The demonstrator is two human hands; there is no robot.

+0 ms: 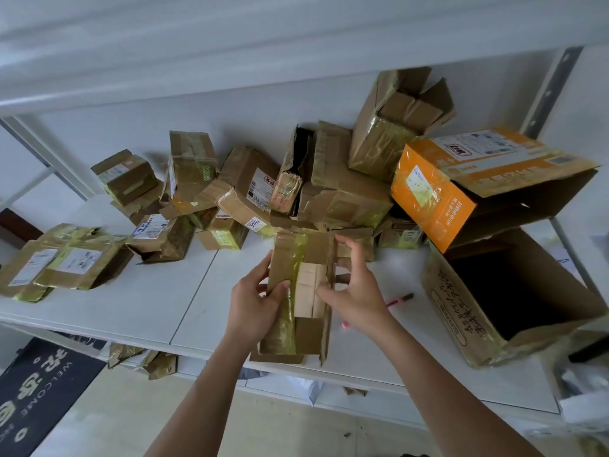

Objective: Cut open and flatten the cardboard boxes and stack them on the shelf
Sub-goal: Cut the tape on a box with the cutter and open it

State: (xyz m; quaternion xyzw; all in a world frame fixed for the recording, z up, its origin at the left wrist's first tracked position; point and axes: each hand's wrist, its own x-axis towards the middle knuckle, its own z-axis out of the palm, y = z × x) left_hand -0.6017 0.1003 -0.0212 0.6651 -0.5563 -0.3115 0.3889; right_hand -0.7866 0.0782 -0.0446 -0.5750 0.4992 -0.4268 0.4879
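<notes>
white shelf (158, 301) — scattered boxes (244, 179)

A white wall (230, 103) backs the white shelf (158, 301), a grey slotted upright (548, 94) rises at the right, another shelf board (197, 44) spans overhead, and below lies pale floor (131, 417) with a dark "WELCOME" mat (36, 390) at the left, all evenly lit.

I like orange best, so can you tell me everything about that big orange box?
The orange box is printed cardboard with white writing and white labels, some under shiny clear tape. It lies tipped on its side at the right of the white shelf, its open end showing plain brown flaps. It rests on a big open brown box and against the brown boxes behind it. No hand touches it.
</notes>
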